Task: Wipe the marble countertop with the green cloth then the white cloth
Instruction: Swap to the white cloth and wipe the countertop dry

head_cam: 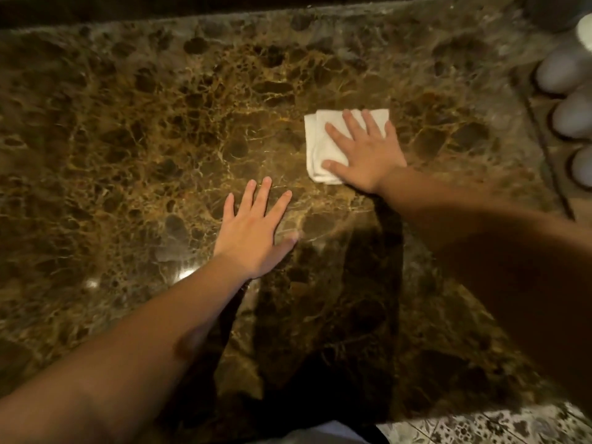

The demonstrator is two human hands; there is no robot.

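Note:
A brown veined marble countertop (153, 129) fills the view. A folded white cloth (315, 145) lies flat on it right of centre. My right hand (365, 155) presses down on the cloth with fingers spread, covering its right part. Nearer to me and to the left, my left hand (256, 229) rests flat on the bare marble, fingers apart, holding nothing. No green cloth is in view.
An egg tray (551, 129) with several white eggs (560, 73) stands at the right edge of the counter. A dark wall edge (160, 8) runs along the back. Patterned floor tiles (480, 424) show at the lower right, past the counter's front edge.

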